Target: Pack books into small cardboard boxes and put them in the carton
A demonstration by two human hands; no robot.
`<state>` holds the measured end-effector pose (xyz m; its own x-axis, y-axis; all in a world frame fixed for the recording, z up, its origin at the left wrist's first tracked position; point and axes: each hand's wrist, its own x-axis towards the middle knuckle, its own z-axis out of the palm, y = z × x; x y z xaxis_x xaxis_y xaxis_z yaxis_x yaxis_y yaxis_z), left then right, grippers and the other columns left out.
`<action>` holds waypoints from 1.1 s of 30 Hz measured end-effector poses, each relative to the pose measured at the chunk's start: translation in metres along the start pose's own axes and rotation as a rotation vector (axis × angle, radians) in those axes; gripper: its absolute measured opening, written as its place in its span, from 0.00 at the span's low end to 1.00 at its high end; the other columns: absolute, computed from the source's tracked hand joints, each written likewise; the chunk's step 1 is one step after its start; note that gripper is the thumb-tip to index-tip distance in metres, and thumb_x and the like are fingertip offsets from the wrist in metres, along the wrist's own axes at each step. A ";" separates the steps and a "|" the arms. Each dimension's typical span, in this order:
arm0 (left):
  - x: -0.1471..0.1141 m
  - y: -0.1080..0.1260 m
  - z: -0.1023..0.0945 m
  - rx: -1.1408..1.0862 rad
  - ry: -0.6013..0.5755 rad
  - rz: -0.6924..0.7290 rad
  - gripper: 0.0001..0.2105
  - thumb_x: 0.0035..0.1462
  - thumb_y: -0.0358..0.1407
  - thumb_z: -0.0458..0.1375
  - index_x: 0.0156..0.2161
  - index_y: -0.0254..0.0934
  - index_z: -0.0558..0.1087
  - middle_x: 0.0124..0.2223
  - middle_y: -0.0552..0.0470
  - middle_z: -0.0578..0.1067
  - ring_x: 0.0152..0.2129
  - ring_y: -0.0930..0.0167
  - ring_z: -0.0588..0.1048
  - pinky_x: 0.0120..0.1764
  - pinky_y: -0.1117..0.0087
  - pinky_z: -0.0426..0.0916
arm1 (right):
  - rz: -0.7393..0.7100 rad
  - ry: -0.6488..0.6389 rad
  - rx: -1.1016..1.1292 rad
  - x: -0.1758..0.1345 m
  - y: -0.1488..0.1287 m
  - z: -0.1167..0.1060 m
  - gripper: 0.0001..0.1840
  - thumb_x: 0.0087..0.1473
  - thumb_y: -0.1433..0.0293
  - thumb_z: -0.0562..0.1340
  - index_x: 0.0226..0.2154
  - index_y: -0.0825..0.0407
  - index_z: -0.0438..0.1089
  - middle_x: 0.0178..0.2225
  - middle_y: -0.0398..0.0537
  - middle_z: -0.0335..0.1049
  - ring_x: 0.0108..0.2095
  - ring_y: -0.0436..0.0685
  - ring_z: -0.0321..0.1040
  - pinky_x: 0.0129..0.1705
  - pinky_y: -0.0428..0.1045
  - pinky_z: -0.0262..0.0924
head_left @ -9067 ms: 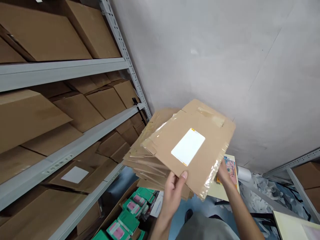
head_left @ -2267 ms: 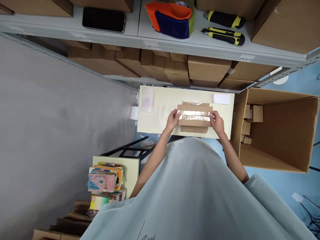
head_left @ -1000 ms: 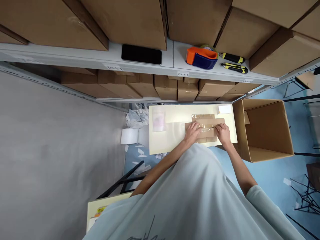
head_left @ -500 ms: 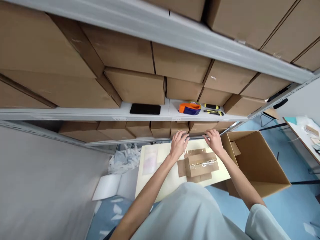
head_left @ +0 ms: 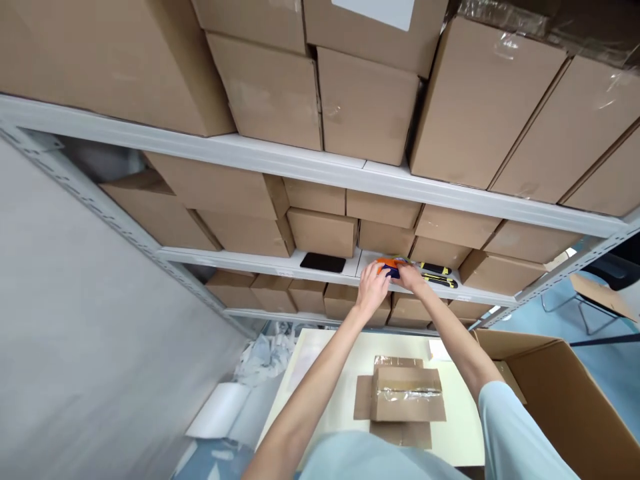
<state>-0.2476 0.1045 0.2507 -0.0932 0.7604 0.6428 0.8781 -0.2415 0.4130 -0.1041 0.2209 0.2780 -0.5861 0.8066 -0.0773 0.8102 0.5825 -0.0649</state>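
Observation:
An orange and dark blue tape dispenser sits on the middle shelf between both hands. My left hand has its fingers closed on the dispenser's left side, and my right hand grips it from the right. Parts of the dispenser are hidden behind the fingers. Just right of it lie two yellow and black utility knives. A flat black rectangular object like a phone rests to the left. Below, a small taped cardboard box stands on flattened cardboard on the pale table.
Cardboard boxes fill the grey metal shelves ahead. A large open carton stands at the right of the table. On the left are a white wall, crumpled paper and a white paper roll.
Both hands have moved from above the table up to the shelf and taken hold of the tape dispenser. The camera view has shifted, showing more of the upper shelves.

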 end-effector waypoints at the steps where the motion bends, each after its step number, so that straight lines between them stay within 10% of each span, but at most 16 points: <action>1: -0.004 0.001 -0.002 0.005 0.008 -0.010 0.12 0.70 0.31 0.57 0.53 0.39 0.80 0.59 0.40 0.78 0.64 0.53 0.72 0.64 0.47 0.70 | 0.004 -0.015 -0.003 0.002 -0.001 -0.001 0.27 0.67 0.58 0.68 0.61 0.57 0.71 0.59 0.67 0.78 0.61 0.68 0.73 0.67 0.59 0.59; 10: -0.070 0.021 -0.030 -0.051 0.038 -0.172 0.12 0.71 0.33 0.57 0.52 0.41 0.80 0.58 0.42 0.79 0.61 0.54 0.73 0.63 0.49 0.71 | -0.001 -0.048 -0.004 -0.024 -0.004 -0.004 0.29 0.74 0.55 0.58 0.64 0.61 0.66 0.60 0.72 0.76 0.61 0.71 0.74 0.63 0.57 0.61; 15: -0.157 0.047 -0.049 -0.190 0.038 -0.330 0.12 0.73 0.38 0.56 0.55 0.42 0.79 0.59 0.43 0.79 0.59 0.59 0.76 0.63 0.51 0.72 | -0.098 -0.018 0.278 -0.119 0.001 0.033 0.30 0.72 0.48 0.59 0.59 0.57 0.69 0.49 0.66 0.81 0.50 0.73 0.79 0.51 0.57 0.68; 23: -0.275 0.108 -0.054 -0.470 -0.147 -0.706 0.18 0.75 0.45 0.54 0.62 0.41 0.73 0.60 0.42 0.78 0.57 0.61 0.79 0.62 0.55 0.75 | 0.058 -0.365 0.946 -0.291 -0.006 0.115 0.30 0.58 0.41 0.68 0.44 0.51 0.77 0.37 0.48 0.81 0.37 0.62 0.77 0.40 0.53 0.70; 33: -0.267 0.130 -0.072 -0.715 -0.294 -0.804 0.21 0.72 0.51 0.56 0.56 0.37 0.80 0.56 0.42 0.81 0.52 0.63 0.81 0.57 0.61 0.78 | 0.136 -0.406 0.964 -0.354 -0.012 0.118 0.29 0.60 0.44 0.69 0.50 0.50 0.76 0.42 0.47 0.82 0.40 0.60 0.77 0.43 0.52 0.70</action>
<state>-0.1423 -0.1733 0.1796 -0.3149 0.9418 -0.1178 0.1308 0.1660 0.9774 0.0925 -0.0839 0.1891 -0.5936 0.6609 -0.4591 0.6253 0.0197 -0.7802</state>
